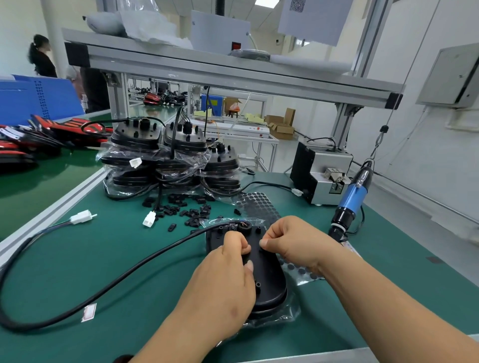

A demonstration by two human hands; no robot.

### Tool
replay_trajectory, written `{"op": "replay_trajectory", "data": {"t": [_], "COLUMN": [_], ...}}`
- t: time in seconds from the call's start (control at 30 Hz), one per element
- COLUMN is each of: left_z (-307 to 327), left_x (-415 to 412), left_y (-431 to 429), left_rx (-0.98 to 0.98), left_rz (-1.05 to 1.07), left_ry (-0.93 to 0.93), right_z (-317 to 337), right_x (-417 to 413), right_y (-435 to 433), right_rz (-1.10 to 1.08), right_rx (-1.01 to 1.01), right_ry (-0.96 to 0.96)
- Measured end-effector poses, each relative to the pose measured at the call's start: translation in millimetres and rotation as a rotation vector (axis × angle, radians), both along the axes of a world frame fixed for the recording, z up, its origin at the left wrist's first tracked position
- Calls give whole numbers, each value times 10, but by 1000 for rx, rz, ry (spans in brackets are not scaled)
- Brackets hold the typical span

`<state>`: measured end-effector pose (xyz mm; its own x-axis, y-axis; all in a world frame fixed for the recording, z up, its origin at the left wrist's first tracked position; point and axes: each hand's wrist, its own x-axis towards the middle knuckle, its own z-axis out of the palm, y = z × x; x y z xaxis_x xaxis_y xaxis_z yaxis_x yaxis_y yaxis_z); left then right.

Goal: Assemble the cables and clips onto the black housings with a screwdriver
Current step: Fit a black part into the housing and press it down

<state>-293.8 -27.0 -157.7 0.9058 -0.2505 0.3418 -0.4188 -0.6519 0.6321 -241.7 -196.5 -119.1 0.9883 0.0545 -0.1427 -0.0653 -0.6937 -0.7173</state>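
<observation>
Black oval plastic housing [269, 272]: probably rigid, light; hold by rim. Left grip [225, 282] clamps its 12 o'clock end; right grip [293, 244] pinched closed, contents unclear.

I had a bright, even picture, lit from above by a white ceiling light panel [267, 2] and lifted further by the pale wall [427, 168] at right. Shadows on the green bench mat [77, 259] were soft and short, darkest under the left hand [223, 282] and the right hand [293, 243]. The glossy black plastic housing [269, 282] swallowed detail, so I could not read what the fingertips pinched. Its clear plastic bag [282, 314] threw small white glints. The wide lens bowed the grey aluminium shelf rail [233, 75] and stretched both forearms at the bottom edge. The person in dark clothes [42, 58] far left looked soft and smeared.
</observation>
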Motion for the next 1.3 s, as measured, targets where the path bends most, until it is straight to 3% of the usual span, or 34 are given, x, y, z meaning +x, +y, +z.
{"op": "replay_trajectory", "data": {"t": [0.87, 1.3], "left_z": [-7, -30], "left_x": [-1, 9], "left_y": [2, 9], "left_rx": [-14, -17], "left_rz": [-3, -12], "left_ry": [-14, -21], "right_z": [-58, -68], "right_x": [-43, -39], "right_y": [13, 53], "right_rz": [-38, -29], "right_rx": [107, 11], "right_ry": [-52, -107]}}
